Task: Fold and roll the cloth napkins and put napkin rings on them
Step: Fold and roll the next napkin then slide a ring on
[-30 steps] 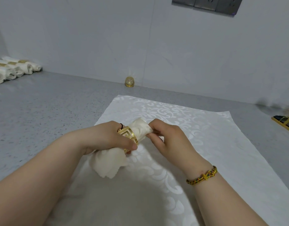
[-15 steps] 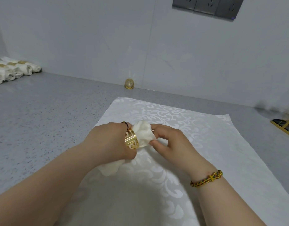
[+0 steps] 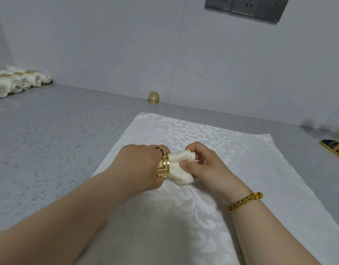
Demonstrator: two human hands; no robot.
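A rolled white napkin (image 3: pixel 179 167) passes through a gold cut-out napkin ring (image 3: pixel 163 167) just above the patterned white cloth (image 3: pixel 231 159). My left hand (image 3: pixel 140 165) grips the ring and the napkin's left part, which it hides. My right hand (image 3: pixel 203 163) pinches the napkin's free right end beside the ring. At the far left lie several finished rolled napkins (image 3: pixel 17 81) with gold rings.
A spare gold napkin ring (image 3: pixel 154 97) stands at the foot of the back wall. A gold-edged dark tray (image 3: pixel 335 148) sits at the right edge. The grey speckled counter (image 3: pixel 50 140) stretches to the left. Wall sockets (image 3: pixel 247 5) are above.
More of the napkin's right end has come through the ring, and the left end is now hidden behind my left hand. Both hands have sunk closer to the cloth.
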